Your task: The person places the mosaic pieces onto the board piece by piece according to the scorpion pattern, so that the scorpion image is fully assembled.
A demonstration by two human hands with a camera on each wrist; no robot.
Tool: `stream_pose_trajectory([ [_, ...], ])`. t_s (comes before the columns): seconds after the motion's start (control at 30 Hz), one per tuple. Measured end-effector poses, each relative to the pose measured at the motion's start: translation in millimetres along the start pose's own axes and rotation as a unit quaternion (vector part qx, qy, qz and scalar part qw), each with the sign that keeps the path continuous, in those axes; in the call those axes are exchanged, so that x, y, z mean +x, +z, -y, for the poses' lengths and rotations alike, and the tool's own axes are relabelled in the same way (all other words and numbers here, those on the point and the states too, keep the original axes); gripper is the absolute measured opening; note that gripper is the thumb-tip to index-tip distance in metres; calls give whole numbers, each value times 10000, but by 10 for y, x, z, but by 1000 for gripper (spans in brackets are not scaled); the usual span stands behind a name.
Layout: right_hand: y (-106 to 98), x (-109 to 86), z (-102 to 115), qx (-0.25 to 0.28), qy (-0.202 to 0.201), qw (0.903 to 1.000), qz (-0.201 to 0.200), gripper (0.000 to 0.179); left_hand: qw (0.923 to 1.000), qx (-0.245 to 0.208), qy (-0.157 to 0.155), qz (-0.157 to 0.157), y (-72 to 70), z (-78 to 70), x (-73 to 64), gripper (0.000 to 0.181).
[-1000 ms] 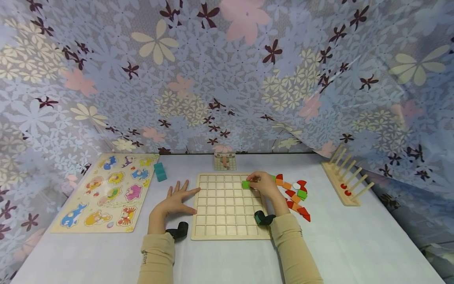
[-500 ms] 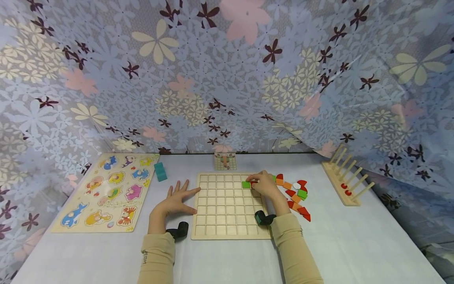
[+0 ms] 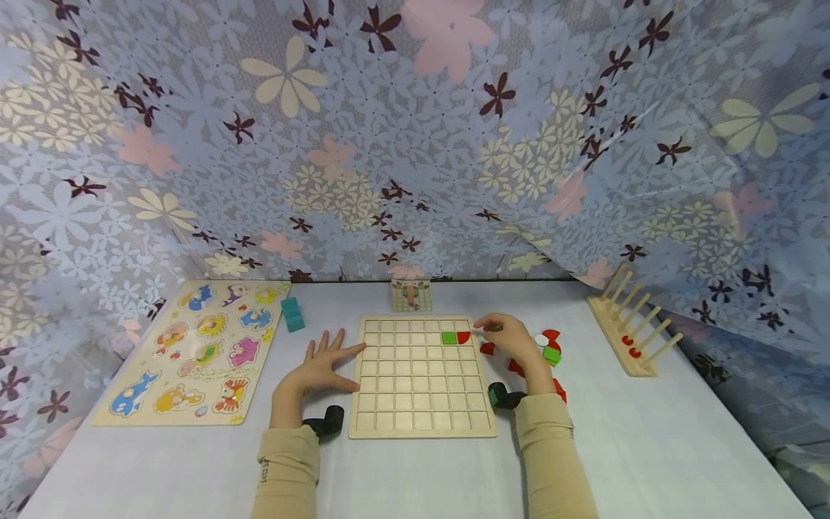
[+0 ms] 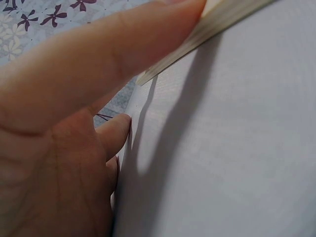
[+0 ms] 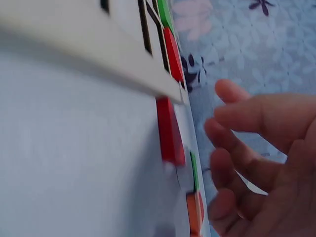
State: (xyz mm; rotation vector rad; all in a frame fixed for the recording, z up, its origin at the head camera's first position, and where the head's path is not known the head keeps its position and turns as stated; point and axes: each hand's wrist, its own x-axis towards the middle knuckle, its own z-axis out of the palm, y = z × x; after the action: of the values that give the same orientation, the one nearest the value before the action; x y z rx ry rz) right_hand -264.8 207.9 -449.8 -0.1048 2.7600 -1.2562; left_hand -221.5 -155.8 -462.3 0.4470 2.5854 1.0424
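A wooden grid board point(image 3: 421, 435) lies at the middle of the table. In its upper right cells sit a green square point(image 3: 449, 337) and a red quarter-round piece point(image 3: 463, 337), side by side. My left hand point(image 3: 319, 369) is spread flat at the board's left side, thumb and index finger at the edge. Just off the right edge, my right hand point(image 3: 512, 344) hovers over loose pieces with its fingers loosely bent; nothing shows between them in the right wrist view. A red piece point(image 5: 170, 131) lies beside the board's edge, near that hand.
Right of the board are loose pieces, among them a green one point(image 3: 552, 355), partly hidden by my right hand. A pattern card point(image 3: 411, 295) stands behind the board. An animal puzzle point(image 3: 259, 360) and teal block point(image 3: 293, 314) lie left; a peg rack point(image 3: 622, 335) stands right.
My right hand has let go of the red quarter-round piece, now in the cell beside the green square, and moved right off the board. The left hand stays put.
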Motion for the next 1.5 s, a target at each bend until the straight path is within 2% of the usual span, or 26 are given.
stream_pose_trajectory([
  [0.23, -58, -4, -108, -168, -162, 9994, 270, 17, 10000, -16, 11, 14, -6, 0, -5, 85],
  [0.43, -78, -25, -106, -117, -229, 9982, 542, 24, 10000, -28, 26, 22, -5, -4, -6, 85],
  [0.6, -79, -37, -103, -248, -206, 9978, 585, 26, 10000, -30, 14, 16, -3, -6, -6, 85],
  [1.07, -84, -44, -106, -507, -120, 9975, 474, 28, 10000, 31, 25, 13, -2, -5, -11, 85],
  [1.2, -89, -42, -98, -456, -103, 9978, 463, 29, 9998, -118, 163, -13, -5, 15, -26, 86],
  [1.27, -91, -38, -99, -438, -163, 9980, 417, 29, 9991, -270, 329, -47, -7, 25, -45, 86],
  [1.37, -89, -30, -106, -364, -189, 9988, 265, 29, 9985, -360, 405, -59, -11, 26, -58, 87],
  [1.5, -90, -25, -97, -176, -146, 9997, 5, 28, 9997, -186, 167, 9, -10, 7, -30, 86],
])
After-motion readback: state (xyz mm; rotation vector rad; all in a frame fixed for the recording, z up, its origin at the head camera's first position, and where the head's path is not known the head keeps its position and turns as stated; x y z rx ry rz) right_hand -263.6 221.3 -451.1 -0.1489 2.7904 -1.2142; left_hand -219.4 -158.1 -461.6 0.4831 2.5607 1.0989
